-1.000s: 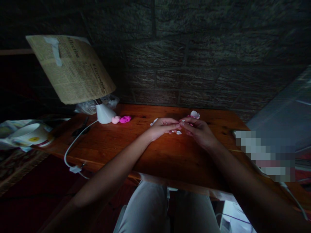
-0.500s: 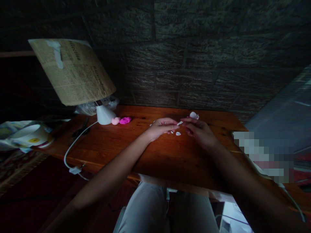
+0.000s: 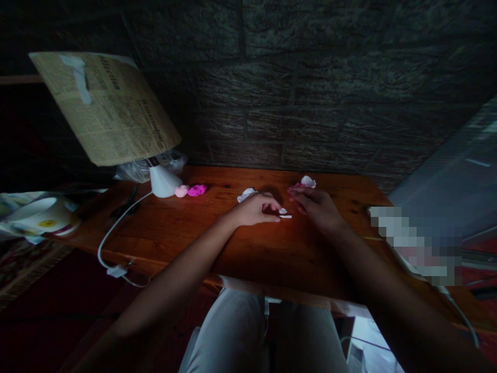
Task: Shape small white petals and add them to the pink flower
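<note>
My left hand (image 3: 256, 209) is low over the wooden table (image 3: 240, 254), thumb and forefinger apart. Just beyond its fingertips lie a small white piece (image 3: 283, 211) and a thin white strip (image 3: 286, 216); their material is unclear. Behind this hand a crumpled white lump (image 3: 246, 194) shows in part. To the right, my right hand (image 3: 316, 204) has its fingers curled together, and anything between them is too small to make out. Past its knuckles sits a white, petal-like piece (image 3: 308, 181) with pink beside it, partly covered by the hand.
A lamp with a newspaper-print shade (image 3: 108, 109) stands at left, with a pale pink lump (image 3: 181, 191) and a magenta lump (image 3: 197, 190) by its base. Its white cord (image 3: 103, 238) hangs over the edge. Further left is a white cup-like container (image 3: 48, 215). A stone-patterned wall rises behind.
My hands have moved apart from their earlier meeting point. My left hand has dropped toward the table and let go of a thin white piece, while my right hand remains further right.
</note>
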### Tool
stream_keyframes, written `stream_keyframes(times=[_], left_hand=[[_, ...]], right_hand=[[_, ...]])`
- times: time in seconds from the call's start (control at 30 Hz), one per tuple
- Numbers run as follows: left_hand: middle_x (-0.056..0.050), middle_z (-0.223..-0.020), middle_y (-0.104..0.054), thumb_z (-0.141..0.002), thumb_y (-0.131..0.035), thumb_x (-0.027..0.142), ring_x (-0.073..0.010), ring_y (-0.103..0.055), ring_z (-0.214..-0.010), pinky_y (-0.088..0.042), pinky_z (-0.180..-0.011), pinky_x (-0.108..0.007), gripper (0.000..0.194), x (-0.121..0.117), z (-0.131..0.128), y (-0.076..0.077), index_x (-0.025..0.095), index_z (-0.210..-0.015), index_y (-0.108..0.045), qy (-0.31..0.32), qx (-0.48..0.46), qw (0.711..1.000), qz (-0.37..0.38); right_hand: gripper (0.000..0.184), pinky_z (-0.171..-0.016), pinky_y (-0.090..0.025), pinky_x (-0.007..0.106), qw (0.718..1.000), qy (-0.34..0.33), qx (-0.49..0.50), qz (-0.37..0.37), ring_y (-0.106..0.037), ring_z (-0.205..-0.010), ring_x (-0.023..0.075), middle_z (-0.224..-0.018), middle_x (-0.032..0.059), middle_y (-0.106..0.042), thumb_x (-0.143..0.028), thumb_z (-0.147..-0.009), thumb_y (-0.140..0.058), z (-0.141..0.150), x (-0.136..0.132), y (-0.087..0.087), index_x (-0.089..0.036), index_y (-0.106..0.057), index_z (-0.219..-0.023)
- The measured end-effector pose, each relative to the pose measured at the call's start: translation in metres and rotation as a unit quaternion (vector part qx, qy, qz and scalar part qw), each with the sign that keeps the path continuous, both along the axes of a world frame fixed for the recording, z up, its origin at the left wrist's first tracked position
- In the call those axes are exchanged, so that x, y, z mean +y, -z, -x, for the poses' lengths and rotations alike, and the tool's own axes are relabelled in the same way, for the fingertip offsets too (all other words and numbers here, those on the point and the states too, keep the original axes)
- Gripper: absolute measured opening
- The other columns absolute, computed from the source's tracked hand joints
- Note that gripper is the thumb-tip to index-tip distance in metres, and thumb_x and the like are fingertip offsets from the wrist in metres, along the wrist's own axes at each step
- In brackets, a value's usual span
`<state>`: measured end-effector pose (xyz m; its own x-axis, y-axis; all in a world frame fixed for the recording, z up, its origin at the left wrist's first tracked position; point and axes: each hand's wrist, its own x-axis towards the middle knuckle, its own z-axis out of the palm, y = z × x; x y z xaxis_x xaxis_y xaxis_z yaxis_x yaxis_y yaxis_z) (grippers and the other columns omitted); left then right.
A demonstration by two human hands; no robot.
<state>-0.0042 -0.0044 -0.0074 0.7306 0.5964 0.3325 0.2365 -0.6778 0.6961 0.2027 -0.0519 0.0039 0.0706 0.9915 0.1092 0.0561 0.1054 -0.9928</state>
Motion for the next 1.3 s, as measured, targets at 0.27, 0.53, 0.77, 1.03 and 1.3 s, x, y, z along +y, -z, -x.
stream_keyframes(times=[0.27, 0.53, 0.77, 1.03, 1.3], left_hand=[[-0.005, -0.084, -0.072, -0.079, -0.074, 0.019, -0.0122, -0.054, -0.065, -0.041, -0.069, -0.026, 0.009, 0.005, 0.003, 0.000, 0.018, -0.087, -0.078, -0.096, 0.024, 0.995, -0.028], [-0.003, -0.079, -0.074, -0.083, -0.069, 0.014, -0.0123, -0.060, -0.067, -0.044, -0.071, -0.025, 0.009, 0.005, 0.002, 0.000, 0.016, -0.084, -0.077, -0.090, -0.013, 0.995, 0.041], [-0.006, -0.085, -0.075, -0.083, -0.074, 0.029, -0.0129, -0.064, -0.075, -0.048, -0.073, -0.025, 0.017, 0.004, -0.003, -0.002, 0.012, -0.087, -0.075, -0.059, -0.138, 0.980, 0.130], [-0.006, -0.086, -0.076, -0.081, -0.078, 0.040, -0.0133, -0.066, -0.077, -0.050, -0.075, -0.026, 0.028, -0.001, -0.008, -0.002, 0.013, -0.088, -0.074, -0.045, -0.181, 0.973, 0.136], [-0.007, -0.089, -0.078, -0.084, -0.076, 0.036, -0.0128, -0.067, -0.077, -0.049, -0.073, -0.024, 0.024, -0.003, -0.009, -0.004, 0.014, -0.091, -0.077, -0.062, -0.198, 0.972, 0.109]], right_hand=[[0.031, -0.063, -0.052, 0.033, 0.996, -0.012, -0.078, -0.036, -0.066, -0.078, 0.0213, -0.086, 0.0064, -0.075, -0.052, -0.076, -0.077, -0.001, -0.001, 0.001, -0.023, -0.079, -0.085], [0.018, -0.069, -0.050, 0.038, 0.966, -0.043, -0.212, -0.139, -0.067, -0.074, 0.0228, -0.080, 0.0045, -0.075, -0.039, -0.081, -0.069, -0.002, 0.002, 0.009, -0.025, -0.080, -0.084], [0.031, -0.061, -0.047, 0.033, 0.972, -0.094, -0.199, -0.084, -0.058, -0.059, 0.0171, -0.068, 0.0022, -0.070, -0.047, -0.081, -0.068, -0.002, 0.001, 0.007, -0.020, -0.081, -0.091], [0.033, -0.061, -0.044, 0.032, 0.986, -0.107, -0.114, -0.061, -0.052, -0.058, 0.0141, -0.067, 0.0005, -0.066, -0.052, -0.077, -0.074, 0.002, -0.003, 0.000, -0.019, -0.078, -0.083], [0.038, -0.059, -0.039, 0.030, 0.992, -0.098, -0.075, -0.035, -0.049, -0.058, 0.0124, -0.066, -0.0005, -0.063, -0.057, -0.073, -0.076, 0.004, -0.004, -0.002, -0.019, -0.076, -0.080]])
